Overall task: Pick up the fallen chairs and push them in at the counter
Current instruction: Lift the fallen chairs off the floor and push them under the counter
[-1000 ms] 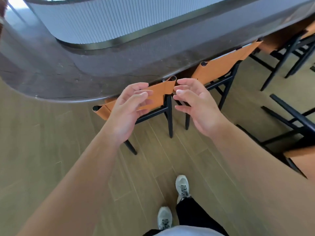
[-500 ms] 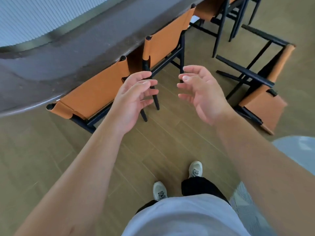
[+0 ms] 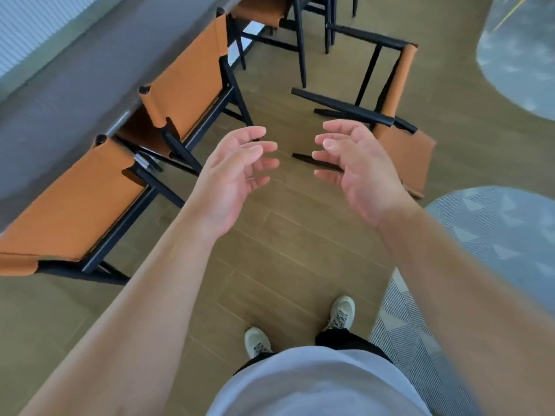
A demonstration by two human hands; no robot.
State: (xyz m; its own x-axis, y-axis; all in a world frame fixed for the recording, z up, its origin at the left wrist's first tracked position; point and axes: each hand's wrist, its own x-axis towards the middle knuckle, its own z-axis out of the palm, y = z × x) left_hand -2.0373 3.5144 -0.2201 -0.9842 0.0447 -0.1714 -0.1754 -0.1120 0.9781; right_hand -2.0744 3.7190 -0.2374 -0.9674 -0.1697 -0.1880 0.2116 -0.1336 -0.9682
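A fallen chair (image 3: 399, 115) is approached with both hands empty.
The left hand (image 3: 231, 178) and right hand (image 3: 357, 172) are held out, fingers loosely spread; the chair, on its side at one o'clock beside the desk (image 3: 75, 85), must next be gripped and righted.

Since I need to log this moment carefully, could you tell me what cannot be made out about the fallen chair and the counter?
- Fallen chair, head view: the right hand covers part of its seat and legs, so how it rests on the floor is unclear.
- Counter: cut off by the left and top edges, so its length is unknown.
- Far chairs: cropped by the top edge.
- Left hand: holds nothing.
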